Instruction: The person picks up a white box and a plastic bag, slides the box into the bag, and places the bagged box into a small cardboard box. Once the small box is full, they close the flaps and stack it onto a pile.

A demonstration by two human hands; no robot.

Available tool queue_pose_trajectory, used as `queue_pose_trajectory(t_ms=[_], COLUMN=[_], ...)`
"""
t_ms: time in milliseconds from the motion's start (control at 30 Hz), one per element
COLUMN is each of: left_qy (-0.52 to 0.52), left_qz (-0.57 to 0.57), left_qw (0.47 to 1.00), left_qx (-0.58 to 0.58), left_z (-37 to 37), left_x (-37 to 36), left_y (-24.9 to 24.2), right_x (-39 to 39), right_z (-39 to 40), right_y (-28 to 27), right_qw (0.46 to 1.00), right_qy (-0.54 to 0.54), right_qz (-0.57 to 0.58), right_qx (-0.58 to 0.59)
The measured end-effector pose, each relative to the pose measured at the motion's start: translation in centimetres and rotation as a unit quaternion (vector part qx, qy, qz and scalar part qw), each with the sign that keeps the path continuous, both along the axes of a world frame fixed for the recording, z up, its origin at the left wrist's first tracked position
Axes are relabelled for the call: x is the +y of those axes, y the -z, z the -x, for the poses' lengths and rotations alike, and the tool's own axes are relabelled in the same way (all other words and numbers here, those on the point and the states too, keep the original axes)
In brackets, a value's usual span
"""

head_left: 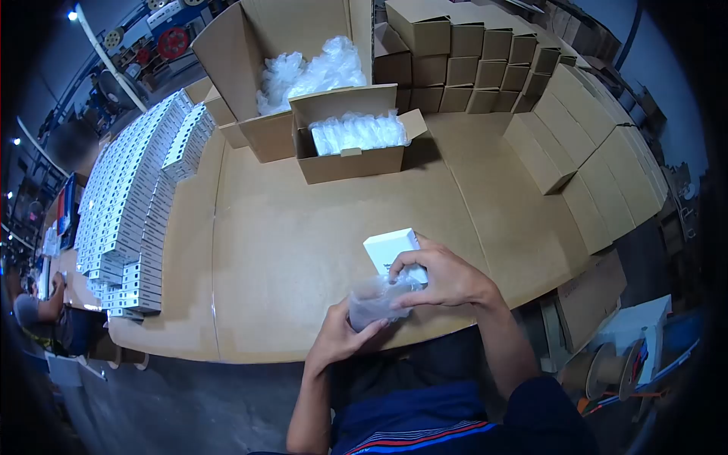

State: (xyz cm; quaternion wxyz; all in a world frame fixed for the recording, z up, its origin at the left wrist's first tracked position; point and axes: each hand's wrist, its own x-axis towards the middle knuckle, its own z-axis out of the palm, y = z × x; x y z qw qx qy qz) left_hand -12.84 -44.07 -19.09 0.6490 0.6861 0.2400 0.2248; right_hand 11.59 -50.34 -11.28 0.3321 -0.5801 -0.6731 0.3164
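My left hand (340, 334) is wrapped round a clear plastic bubble bag (370, 302) close to the table's front edge. At the mouth of the bag is my right hand (447, 274), closed, its thumb against the plastic. A small white box (390, 247) with dark print is tucked in the fingers of that hand, tilted, just beyond the bag. Part of the box is hidden by the fingers and the plastic.
An open carton (353, 168) of wrapped items stands ahead, before a larger carton (274, 140) of clear bags (322, 68). White boxes (133, 205) are stacked left. Brown cartons (485, 72) line the back and right (599, 152). Another person (49, 303) sits far left.
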Motion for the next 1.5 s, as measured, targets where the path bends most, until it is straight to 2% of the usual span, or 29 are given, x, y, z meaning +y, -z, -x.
queue_pose_trajectory(t_ms=[133, 200, 333, 500, 700, 800, 900, 933, 1033, 1167, 1200, 1300, 1333, 1467, 1500], left_qy=[0.003, 0.031, 0.065, -0.01, 0.016, 0.032, 0.024, 0.016, 0.005, 0.011, 0.009, 0.005, 0.003, -0.074, -0.086], left_qz=[0.051, 0.014, -0.039, -0.005, 0.002, -0.025, -0.009, 0.004, 0.012, 0.039, 0.045, 0.016, -0.001, -0.017, -0.019], left_qw=[0.999, 0.999, 0.994, 1.0, 0.999, 0.998, 0.998, 0.998, 0.999, 0.998, 0.998, 0.999, 0.998, 0.996, 0.995], left_qx=[0.004, 0.037, 0.079, 0.008, 0.048, 0.049, 0.053, 0.054, 0.047, 0.049, 0.047, 0.052, 0.055, 0.037, 0.042], left_z=[0.4, 0.7, 1.2, -0.2, -0.5, -0.3, -0.3, -0.3, -0.3, -0.2, -0.3, -0.3, -0.3, -0.7, -0.7], left_x=[0.0, 0.5, 1.2, 0.1, -0.5, -0.4, -0.5, -0.5, -0.6, -0.5, -0.4, -0.3, -0.3, -0.5, -0.5], left_y=[-0.3, -0.4, -0.4, -0.5, -0.3, 0.0, -0.3, -0.5, -0.3, -0.6, -0.4, -0.3, -0.4, 0.1, -0.3], right_x=[0.3, 0.6, 1.0, 1.1, 0.9, 1.1, 1.4, 1.1, 0.6, 0.0, -0.2, -0.1, -0.1, 0.3, 0.4], right_z=[-0.3, -0.2, -0.4, 0.3, 0.4, 0.8, 0.9, 0.7, 0.9, 0.2, 0.6, 0.4, 1.1, 1.3, 1.3], right_y=[0.0, 0.2, -0.5, -0.6, 0.0, 0.0, 1.1, 0.3, -0.1, 1.1, 0.9, 1.0, 0.3, 0.2, 0.2], right_qw=[0.997, 0.996, 0.997, 0.999, 0.996, 0.999, 0.988, 0.988, 0.946, 0.944, 0.941, 0.963, 0.956, 0.969, 0.973], right_qy=[-0.03, -0.036, -0.036, -0.032, -0.056, -0.034, 0.104, 0.127, 0.128, 0.053, 0.062, 0.038, 0.054, 0.09, 0.082], right_qz=[-0.022, -0.012, 0.014, 0.038, -0.034, 0.02, -0.114, -0.083, -0.158, -0.191, -0.168, -0.125, -0.138, -0.098, -0.128], right_qx=[-0.066, -0.084, -0.06, 0.005, -0.062, 0.017, 0.029, 0.018, 0.254, 0.263, 0.287, 0.234, 0.254, 0.207, 0.177])
